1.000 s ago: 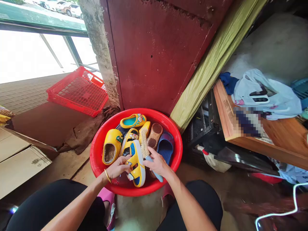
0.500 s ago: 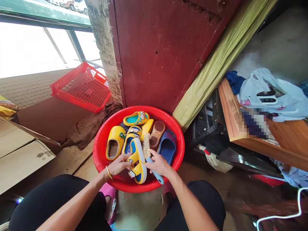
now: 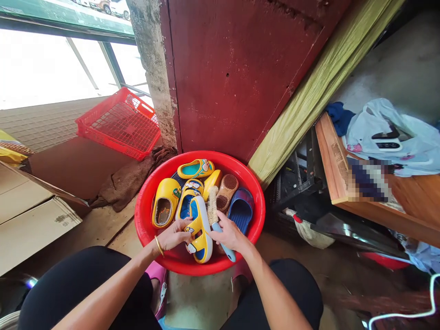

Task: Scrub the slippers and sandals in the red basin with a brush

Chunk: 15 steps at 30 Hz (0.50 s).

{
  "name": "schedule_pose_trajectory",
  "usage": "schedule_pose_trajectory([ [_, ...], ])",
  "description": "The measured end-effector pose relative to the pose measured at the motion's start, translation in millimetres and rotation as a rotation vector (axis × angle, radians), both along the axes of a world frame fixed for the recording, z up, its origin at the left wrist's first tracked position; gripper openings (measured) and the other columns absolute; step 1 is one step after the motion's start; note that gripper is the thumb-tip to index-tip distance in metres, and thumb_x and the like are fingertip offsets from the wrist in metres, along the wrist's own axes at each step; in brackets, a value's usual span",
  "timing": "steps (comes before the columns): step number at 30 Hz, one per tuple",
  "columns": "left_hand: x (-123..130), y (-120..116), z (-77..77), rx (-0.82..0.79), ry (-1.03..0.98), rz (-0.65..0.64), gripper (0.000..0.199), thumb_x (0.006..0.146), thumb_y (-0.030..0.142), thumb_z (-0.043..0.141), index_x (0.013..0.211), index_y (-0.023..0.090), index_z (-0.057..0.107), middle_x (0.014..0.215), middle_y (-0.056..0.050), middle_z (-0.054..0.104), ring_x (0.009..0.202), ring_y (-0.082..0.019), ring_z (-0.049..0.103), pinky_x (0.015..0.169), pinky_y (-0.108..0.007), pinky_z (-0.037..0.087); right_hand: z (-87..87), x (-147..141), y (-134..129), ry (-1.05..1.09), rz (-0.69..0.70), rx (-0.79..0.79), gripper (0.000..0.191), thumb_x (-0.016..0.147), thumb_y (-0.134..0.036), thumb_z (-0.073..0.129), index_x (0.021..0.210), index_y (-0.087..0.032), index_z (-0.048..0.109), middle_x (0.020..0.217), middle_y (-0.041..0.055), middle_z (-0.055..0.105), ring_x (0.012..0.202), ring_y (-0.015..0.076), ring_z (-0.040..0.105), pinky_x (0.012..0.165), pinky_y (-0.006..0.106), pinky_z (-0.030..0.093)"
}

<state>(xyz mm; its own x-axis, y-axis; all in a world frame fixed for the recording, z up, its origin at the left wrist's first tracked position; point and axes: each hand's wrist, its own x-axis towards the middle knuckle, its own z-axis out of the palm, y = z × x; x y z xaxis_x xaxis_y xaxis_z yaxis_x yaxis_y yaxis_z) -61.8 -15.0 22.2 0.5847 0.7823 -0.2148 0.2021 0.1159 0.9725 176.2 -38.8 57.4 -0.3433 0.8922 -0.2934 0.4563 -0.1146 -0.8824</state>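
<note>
My left hand (image 3: 176,234) grips a yellow and blue sandal (image 3: 203,233) with a white sole edge, tilted over the near part of a red basin (image 3: 141,220). In my right hand (image 3: 227,231) is a brush with a light blue handle (image 3: 227,250); its pale bristles (image 3: 212,204) point up and lie beside the sandal's right edge. Several other shoes rest in the basin: a yellow clog (image 3: 166,201) at left, a yellow and teal one (image 3: 195,169) at the back, a brown one (image 3: 227,189) and a dark blue slipper (image 3: 241,208) at right.
Behind the basin stands a dark red door (image 3: 240,78). A red plastic crate (image 3: 123,123) and a brown cloth (image 3: 125,183) are at left, near cardboard (image 3: 37,215). To the right, a wooden table (image 3: 412,192) bears a white plastic bag (image 3: 388,133). My knees flank the basin.
The view has shifted slightly, so the surroundings sit a little further right. Both hands keep their holds; the sandal and brush have barely moved relative to the basin.
</note>
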Motion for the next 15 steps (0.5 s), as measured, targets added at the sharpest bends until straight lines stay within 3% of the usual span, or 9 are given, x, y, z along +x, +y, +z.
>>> schedule_pose_trajectory([
  [5,0.7,1.7,4.2,0.04,0.023,-0.034,0.016,0.057,0.025,0.059,0.068,0.022,0.07,0.065,0.005,0.066,0.075,-0.019,0.061,0.125,-0.042,0.008,0.8,3.2,-1.6,0.03,0.028,-0.035,0.069,0.08,-0.02,0.065,0.145,-0.028,0.044,0.088,-0.0042,0.069,0.057,0.0114,0.063,0.055,0.023,0.052],
  [11,-0.6,1.8,2.6,0.055,0.032,-0.048,0.018,0.059,0.028,0.06,0.073,0.021,0.07,0.07,0.004,0.07,0.079,-0.02,0.063,0.126,-0.041,0.008,-2.1,5.0,-2.5,0.041,0.033,-0.088,0.069,0.078,-0.018,0.062,0.144,-0.028,0.043,0.083,-0.0054,0.067,0.056,0.0113,0.064,0.051,0.021,0.05],
  [15,-0.9,0.0,5.3,0.111,0.046,-0.064,0.02,0.068,0.034,0.063,0.078,0.02,0.071,0.075,0.003,0.072,0.082,-0.02,0.063,0.125,-0.041,0.014,-3.5,4.5,-3.7,0.038,0.02,-0.065,0.068,0.078,-0.017,0.06,0.143,-0.028,0.045,0.083,-0.0054,0.067,0.053,0.0109,0.063,0.05,0.021,0.05],
])
